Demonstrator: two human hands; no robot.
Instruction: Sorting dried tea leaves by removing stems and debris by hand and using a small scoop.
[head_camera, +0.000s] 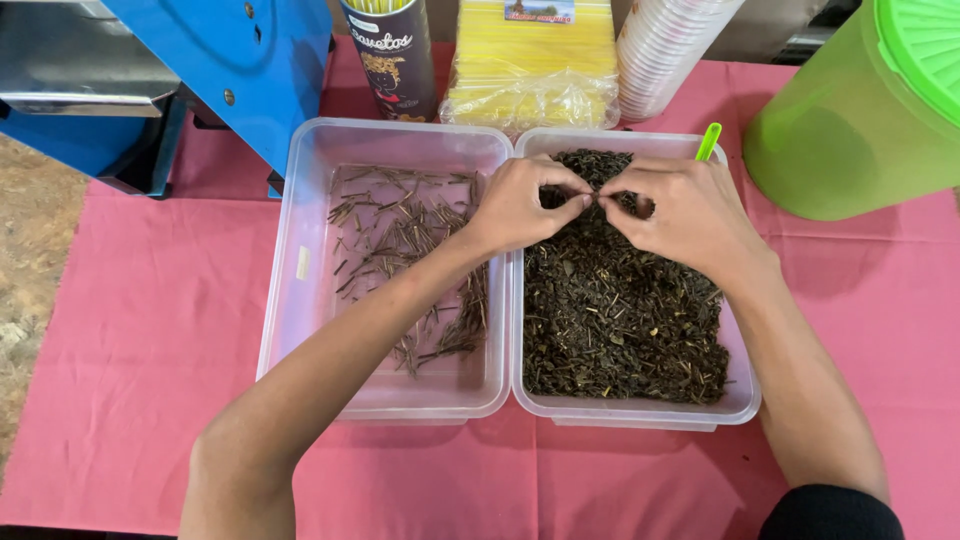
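Two clear plastic tubs stand side by side on a pink cloth. The right tub (745, 385) is filled with dark dried leaves (620, 320). The left tub (290, 300) holds a thin scatter of brown stems (400, 230). My left hand (520, 205) and my right hand (680, 215) meet over the far end of the right tub. The fingertips of both hands are pinched together on a small bit of the dried leaves; the piece itself is too small to make out.
A green scoop handle (708, 141) sticks out of the right tub's far corner. A large green lidded jug (860, 110) stands at the right. Behind the tubs are a dark tube-shaped can (392, 60), a yellow packet (532, 70) and stacked cups (665, 55). A blue machine (220, 70) stands far left.
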